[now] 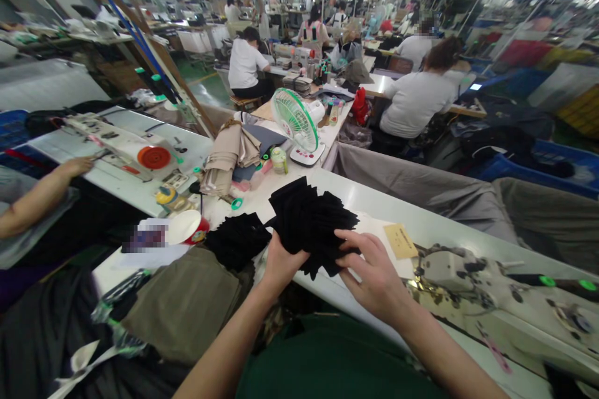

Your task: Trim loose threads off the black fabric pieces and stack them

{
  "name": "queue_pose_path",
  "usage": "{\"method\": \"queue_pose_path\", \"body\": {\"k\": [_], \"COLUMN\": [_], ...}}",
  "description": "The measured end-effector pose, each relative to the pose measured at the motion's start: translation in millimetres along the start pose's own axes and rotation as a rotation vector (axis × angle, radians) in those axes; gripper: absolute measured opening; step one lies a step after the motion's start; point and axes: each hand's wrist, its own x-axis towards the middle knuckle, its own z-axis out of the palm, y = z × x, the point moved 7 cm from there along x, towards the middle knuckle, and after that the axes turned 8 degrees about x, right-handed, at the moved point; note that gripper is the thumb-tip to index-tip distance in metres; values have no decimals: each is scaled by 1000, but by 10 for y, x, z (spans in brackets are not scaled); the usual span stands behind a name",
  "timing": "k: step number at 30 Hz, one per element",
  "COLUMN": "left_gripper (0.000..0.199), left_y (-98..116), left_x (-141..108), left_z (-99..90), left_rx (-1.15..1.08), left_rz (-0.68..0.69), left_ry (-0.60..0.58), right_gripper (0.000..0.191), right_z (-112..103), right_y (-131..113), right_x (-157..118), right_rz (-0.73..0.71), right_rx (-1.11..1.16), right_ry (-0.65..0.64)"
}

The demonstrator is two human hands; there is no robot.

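A stack of black fabric pieces (311, 218) is held up over the table's near edge, its layers fanned at the right. My left hand (283, 265) grips the stack from below left, thumb across its lower edge and the other fingers hidden behind the cloth. On the right side, my right hand (372, 265) touches the fanned edges with bent, spread fingertips; whether it pinches any layer I cannot tell. Another pile of black fabric (238, 238) lies just left of my left hand. Beside that pile, nearer to me, is folded olive cloth (187, 305).
A sewing machine (468, 280) stands right, with a yellow card (400, 241) beside it. A green-rimmed fan (296, 118), beige cloth pieces (229, 156) and a red cup (199, 230) are on the table. At far left, a co-worker's hand (77, 166) is at another sewing machine (126, 143).
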Motion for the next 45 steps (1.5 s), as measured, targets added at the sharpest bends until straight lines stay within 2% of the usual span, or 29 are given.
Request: {"method": "queue_pose_path", "body": {"k": [10,14,16,19,21,24,27,31,36,41,45], "left_gripper": [59,62,62,60,60,60,57,53,54,56,56], "left_y": [-69,-71,-79,-89,-89,-50,31,100,126,71,25], "left_x": [5,6,4,-7,-22,-54,-92,-135,-160,-134,-103], "left_z": [-2,-20,-30,-48,-57,-51,-26,-16,-26,-42,-28], "left_rx": [-9,8,14,22,36,37,-1,-7,1,-4,-54], "left_rz": [22,18,-2,-27,-33,6,93,147,128,44,35], "left_ry": [-1,3,3,4,5,2,-18,-31,-37,-26,-46], "right_gripper": [15,16,8,19,17,32,42,32,12,10,10], "right_z": [50,60,52,-4,-51,-71,-33,-31,-76,-77,-44], "right_y": [55,-1,-26,-20,18,62,41,-5,-78,-185,-217], "right_x": [11,33,42,45,41,45,81,112,124,117,95], "right_rz": [59,10,-1,47,115,173,121,61,41,-27,-50], "right_rx": [33,20,22,106,138,61,-30,-101,-79,-136,-54], "right_ry": [-53,-75,-86,-36,42,119,110,119,160,162,93]}}
